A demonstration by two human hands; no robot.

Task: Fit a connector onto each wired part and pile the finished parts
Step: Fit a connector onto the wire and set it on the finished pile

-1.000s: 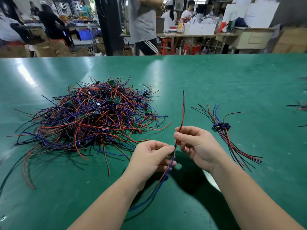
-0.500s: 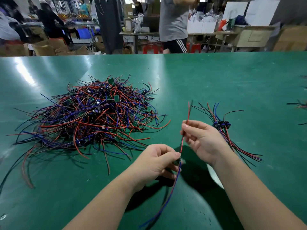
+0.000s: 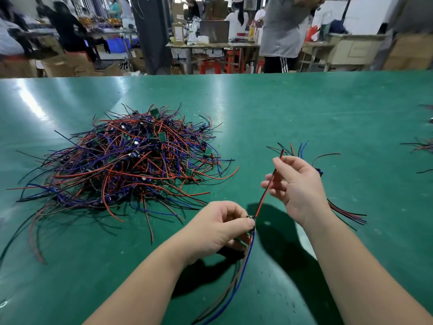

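**Left hand.** The thumb and forefinger tips (image 3: 247,223) of the left hand (image 3: 218,231) are pressed together on the small body of a wired part (image 3: 252,218). They hold it above the near middle of the green table (image 3: 281,109), and the other left fingers are curled beneath. Blue and brown leads (image 3: 234,285) hang from the part toward the near edge, between the two forearms.

**Right hand.** Red-and-black leads (image 3: 264,195) run up and to the right from the same part into the right hand (image 3: 300,184). The upper fingers (image 3: 281,161) are closed on the leads near their free end, and the tip projects just past them. The lower fingers of this hand are slightly apart and gently bent, with the leads crossing just beside them.

**Finished pile.** A small pile of finished parts (image 3: 346,212) lies on the table just behind the right hand and is partly hidden by it. One blue connector (image 3: 318,171) shows at the hand's far edge.

**Unfinished stock.** A large tangled heap of wired parts (image 3: 131,160), in red, blue and black with small green boards, lies well to the left of both hands.

**Surroundings.** More loose wires (image 3: 419,146) lie at the table's right edge. Beyond the table stand a person in a grey shirt (image 3: 285,26), red stools (image 3: 210,66) and cardboard boxes (image 3: 68,64).
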